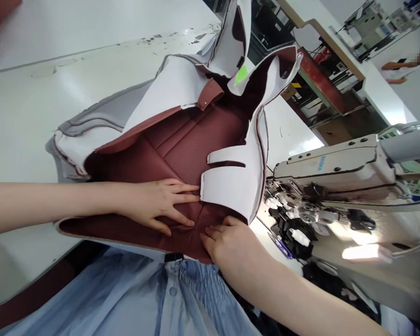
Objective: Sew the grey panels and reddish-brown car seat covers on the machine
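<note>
A large maroon leather seat cover [182,149] with white foam backing and grey trim lies bunched on the white table [28,107]. My left hand [157,200] rests flat on the maroon leather, fingers spread and pointing at a white slotted flap [231,184]. My right hand [227,240] sits just below that flap at the cover's near edge, fingers curled and pressing or pinching the maroon material. A small green tag [242,73] is stuck on the upper white panel.
An industrial sewing machine [336,186] stands to the right, its needle area lit by a lamp. Shelving, boxes and another machine [374,28] fill the far right background, with another person's arm [402,65] there. My light blue garment [143,298] shows below.
</note>
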Available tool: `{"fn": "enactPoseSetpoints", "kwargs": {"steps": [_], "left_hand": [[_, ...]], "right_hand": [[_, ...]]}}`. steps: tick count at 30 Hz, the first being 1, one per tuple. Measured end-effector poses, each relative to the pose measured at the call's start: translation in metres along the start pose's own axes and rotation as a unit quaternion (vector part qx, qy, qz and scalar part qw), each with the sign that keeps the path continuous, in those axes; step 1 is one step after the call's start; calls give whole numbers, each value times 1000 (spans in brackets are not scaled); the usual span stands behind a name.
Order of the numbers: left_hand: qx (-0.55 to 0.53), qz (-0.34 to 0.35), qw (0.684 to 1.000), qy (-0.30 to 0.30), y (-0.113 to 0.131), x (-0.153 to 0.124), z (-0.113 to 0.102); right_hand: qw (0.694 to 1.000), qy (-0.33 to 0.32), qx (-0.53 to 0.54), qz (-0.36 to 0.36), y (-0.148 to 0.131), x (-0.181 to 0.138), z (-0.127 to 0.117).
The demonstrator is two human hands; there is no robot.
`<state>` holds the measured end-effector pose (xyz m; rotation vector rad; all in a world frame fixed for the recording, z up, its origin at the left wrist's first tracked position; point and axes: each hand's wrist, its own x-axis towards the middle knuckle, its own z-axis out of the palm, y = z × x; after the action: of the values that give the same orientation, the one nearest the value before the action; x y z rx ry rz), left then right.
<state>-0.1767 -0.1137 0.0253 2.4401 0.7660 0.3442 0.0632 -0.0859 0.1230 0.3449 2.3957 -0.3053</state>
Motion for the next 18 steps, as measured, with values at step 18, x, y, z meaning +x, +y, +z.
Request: {"fn": "enactPoseSetpoints", "kwargs": {"steps": [18], "left_hand": [[-49, -31, 996, -71, 4, 3, -14]], "right_hand": [[1000, -22, 3, 5, -7, -9, -14]]}}
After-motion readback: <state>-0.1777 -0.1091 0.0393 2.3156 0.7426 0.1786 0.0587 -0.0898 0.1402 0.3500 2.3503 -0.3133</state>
